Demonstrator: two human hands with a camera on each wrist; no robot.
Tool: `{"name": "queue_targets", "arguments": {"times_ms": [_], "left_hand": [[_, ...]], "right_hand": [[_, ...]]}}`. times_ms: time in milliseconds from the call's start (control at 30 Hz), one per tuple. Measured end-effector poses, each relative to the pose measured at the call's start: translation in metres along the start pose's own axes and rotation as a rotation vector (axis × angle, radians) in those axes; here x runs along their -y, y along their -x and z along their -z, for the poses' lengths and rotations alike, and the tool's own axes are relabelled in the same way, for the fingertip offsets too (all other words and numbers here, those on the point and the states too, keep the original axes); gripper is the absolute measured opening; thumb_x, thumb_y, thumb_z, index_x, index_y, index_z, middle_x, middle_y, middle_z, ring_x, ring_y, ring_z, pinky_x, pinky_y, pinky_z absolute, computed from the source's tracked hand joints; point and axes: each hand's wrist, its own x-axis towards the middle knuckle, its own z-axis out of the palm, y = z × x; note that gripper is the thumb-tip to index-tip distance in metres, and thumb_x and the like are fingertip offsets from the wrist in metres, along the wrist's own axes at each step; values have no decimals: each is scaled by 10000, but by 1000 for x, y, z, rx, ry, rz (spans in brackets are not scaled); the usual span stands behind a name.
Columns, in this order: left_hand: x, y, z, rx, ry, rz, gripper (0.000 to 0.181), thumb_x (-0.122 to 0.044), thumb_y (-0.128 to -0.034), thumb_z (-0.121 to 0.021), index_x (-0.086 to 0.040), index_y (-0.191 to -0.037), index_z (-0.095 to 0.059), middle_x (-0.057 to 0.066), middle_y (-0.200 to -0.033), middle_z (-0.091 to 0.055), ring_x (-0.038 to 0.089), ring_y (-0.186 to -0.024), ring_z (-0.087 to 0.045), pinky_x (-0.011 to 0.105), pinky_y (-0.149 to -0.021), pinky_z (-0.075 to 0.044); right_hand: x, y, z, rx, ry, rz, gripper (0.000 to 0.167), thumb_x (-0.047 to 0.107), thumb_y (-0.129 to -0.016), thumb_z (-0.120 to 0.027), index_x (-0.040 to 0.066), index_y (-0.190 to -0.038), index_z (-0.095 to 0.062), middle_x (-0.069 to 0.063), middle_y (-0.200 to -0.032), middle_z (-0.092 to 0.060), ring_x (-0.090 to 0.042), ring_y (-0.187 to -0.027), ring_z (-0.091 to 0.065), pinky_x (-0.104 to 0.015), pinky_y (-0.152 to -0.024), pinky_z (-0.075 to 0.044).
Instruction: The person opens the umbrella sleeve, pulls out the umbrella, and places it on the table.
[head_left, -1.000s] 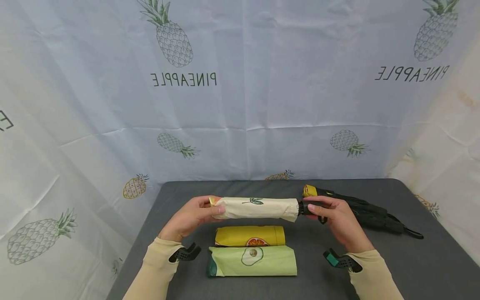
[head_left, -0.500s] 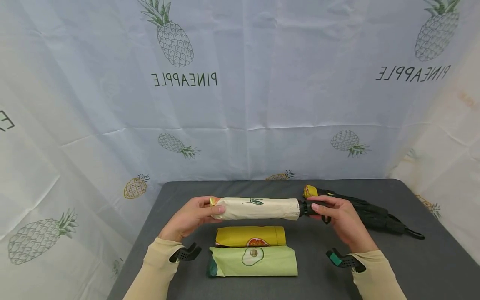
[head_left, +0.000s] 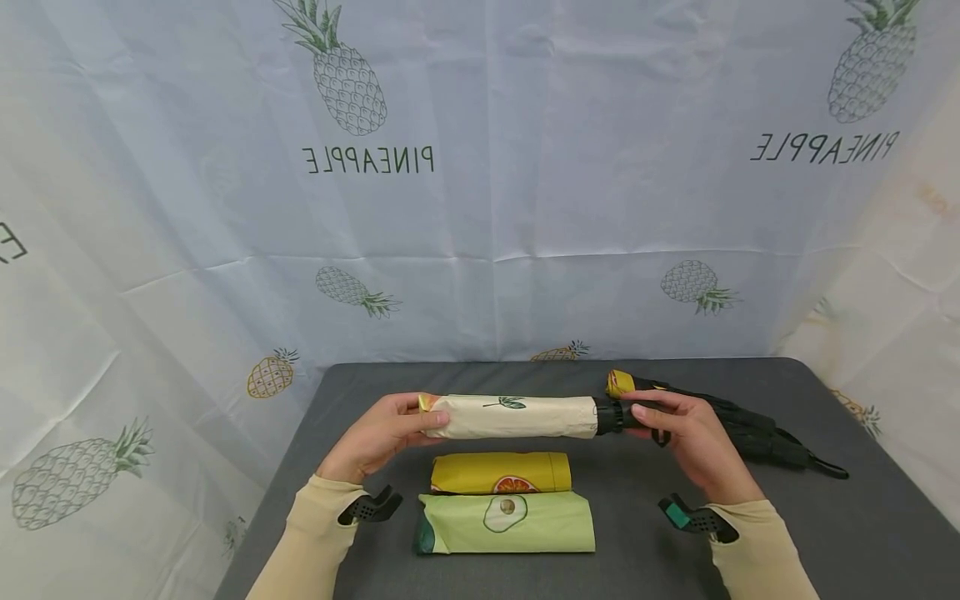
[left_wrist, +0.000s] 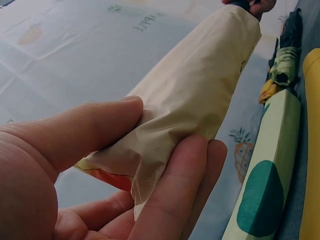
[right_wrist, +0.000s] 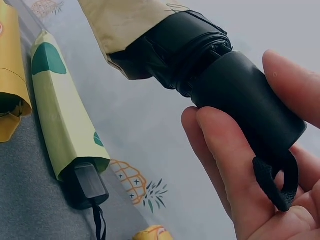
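A cream umbrella cover (head_left: 517,417) printed with green leaves is held level above the table by both hands. My left hand (head_left: 386,429) pinches its left end between thumb and fingers; the left wrist view shows the fabric (left_wrist: 195,80) creased there. From the right end sticks out a folded umbrella's black handle (right_wrist: 245,102) with a short wrist strap (right_wrist: 277,187). My right hand (head_left: 686,437) grips this handle with thumb and fingers. Part of the black umbrella shows at the cover's mouth; the rest is hidden inside.
Below the hands lie a yellow cover (head_left: 498,472) with orange slices and a pale green cover (head_left: 517,523) with an avocado print. A bare black folded umbrella (head_left: 750,429) with a yellow end lies at the table's (head_left: 637,542) right. A pineapple-print curtain (head_left: 487,208) hangs behind.
My right hand has moved slightly to the right with the handle, and more black shows between it and the cover. The left hand and cover have stayed in place.
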Motion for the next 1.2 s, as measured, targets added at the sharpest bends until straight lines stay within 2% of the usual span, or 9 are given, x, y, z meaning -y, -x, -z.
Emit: {"name": "queue_targets", "arguments": {"times_ms": [33, 100, 233, 300, 567, 700, 833, 933, 1200], "left_hand": [[0, 0, 0, -3, 2, 4, 507, -238, -1038, -760, 53, -1430, -626, 105, -1278, -716, 216, -1130, -736, 386, -1013, -642], [0, 0, 0, -2, 1, 2, 507, -236, -1042, -755, 57, -1434, -621, 108, -1281, -716, 214, -1132, -736, 378, -1011, -643], [-1, 1, 1, 1, 5, 1, 519, -231, -1044, -752, 67, -1444, -610, 114, -1283, -713, 214, -1134, -737, 447, -1057, -624], [-1, 1, 1, 7, 2, -8, 526, -232, -1049, -744, 80, -1448, -601, 120, -1282, -711, 217, -1132, -736, 469, -1069, -616], [1, 2, 4, 10, 3, -15, 512, -226, -1060, -728, 88, -1442, -597, 97, -1253, -715, 216, -1125, -736, 387, -1024, -637], [0, 2, 5, 8, 3, -12, 507, -229, -1057, -733, 88, -1432, -603, 91, -1242, -718, 217, -1117, -739, 431, -1045, -630], [1, 2, 4, 8, 2, -10, 498, -232, -1059, -731, 88, -1421, -608, 92, -1234, -720, 219, -1112, -740, 447, -1057, -624], [1, 2, 4, 8, -1, -6, 493, -233, -1063, -726, 89, -1417, -610, 90, -1227, -721, 215, -1107, -740, 410, -1035, -634], [2, 0, 5, 3, -8, 1, 492, -244, -1059, -732, 71, -1419, -617, 74, -1219, -717, 209, -1099, -738, 497, -1079, -608]], "right_hand": [[0, 0, 1, 0, 0, 3, 453, 210, -1066, -716, -11, -1458, -660, 120, -1410, -567, -46, -1096, -747, -287, -938, -643], [0, 0, 3, -2, -2, 8, 442, 202, -1068, -712, -13, -1452, -665, 85, -1445, -554, -40, -1099, -742, -285, -936, -645], [1, 0, 5, -6, -5, 5, 421, 205, -1073, -704, 7, -1444, -678, -166, -1633, -413, 0, -1121, -707, -274, -940, -642], [1, 0, 6, -6, -7, 2, 414, 208, -1075, -702, 18, -1442, -681, -245, -1691, -324, 17, -1130, -689, -271, -947, -641], [0, 1, 7, 1, -12, 2, 404, 200, -1078, -695, 25, -1442, -682, -279, -1722, -265, 32, -1135, -676, -268, -952, -639], [0, 1, 9, -7, -4, 11, 411, 200, -1076, -699, 17, -1444, -679, -203, -1673, -355, 17, -1143, -683, -271, -951, -640], [-2, 1, 11, -10, -2, 9, 406, 201, -1075, -701, 25, -1441, -684, 51, -1496, -522, 7, -1147, -683, -277, -951, -642], [-2, 1, 12, -5, -6, 1, 400, 211, -1077, -700, 49, -1443, -689, 187, -1374, -570, -1, -1144, -691, -284, -953, -643], [-1, 1, 14, -4, -15, 5, 405, 199, -1075, -703, 46, -1448, -684, 206, -1354, -592, 5, -1156, -680, -268, -950, -638]]}}
